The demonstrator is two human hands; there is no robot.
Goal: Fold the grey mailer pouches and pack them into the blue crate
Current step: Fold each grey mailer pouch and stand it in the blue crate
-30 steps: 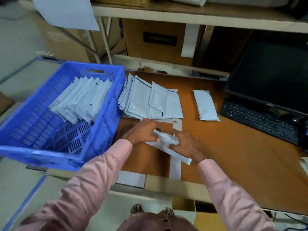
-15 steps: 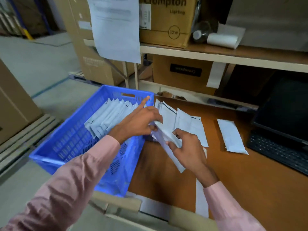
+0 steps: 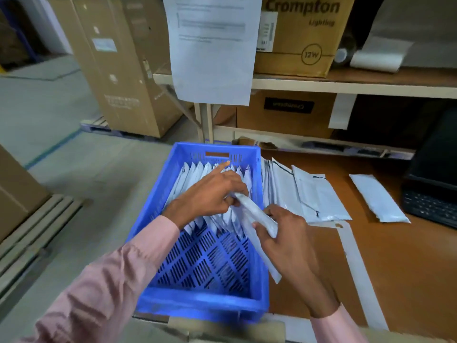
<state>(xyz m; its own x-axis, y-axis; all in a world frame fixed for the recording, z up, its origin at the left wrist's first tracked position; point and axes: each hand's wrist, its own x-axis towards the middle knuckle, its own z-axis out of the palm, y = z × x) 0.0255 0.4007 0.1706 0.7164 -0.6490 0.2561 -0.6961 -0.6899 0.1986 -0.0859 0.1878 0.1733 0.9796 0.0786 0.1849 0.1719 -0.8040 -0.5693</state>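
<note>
A blue slotted crate (image 3: 197, 300) sits at the desk's left edge, with a row of folded grey pouches (image 3: 195, 172) standing on edge in its far half. My left hand (image 3: 210, 194) and my right hand (image 3: 284, 233) both grip one folded grey pouch (image 3: 254, 219), held slanted over the crate's right side beside the packed row. My left index finger points out toward the crate's far wall. A fanned stack of unfolded pouches (image 3: 304, 194) lies flat on the desk just right of the crate.
One more pouch (image 3: 378, 196) lies alone near a black keyboard (image 3: 430, 206) and monitor (image 3: 435, 157) at the right. Shelves with cardboard boxes (image 3: 304, 33) and a hanging paper sheet (image 3: 212, 45) stand behind. Large cartons (image 3: 118, 63) on pallets occupy the floor at left.
Both hands have carried the folded pouch from the desk leftward, over the crate, to the packed row. The camera has swung left and up.
</note>
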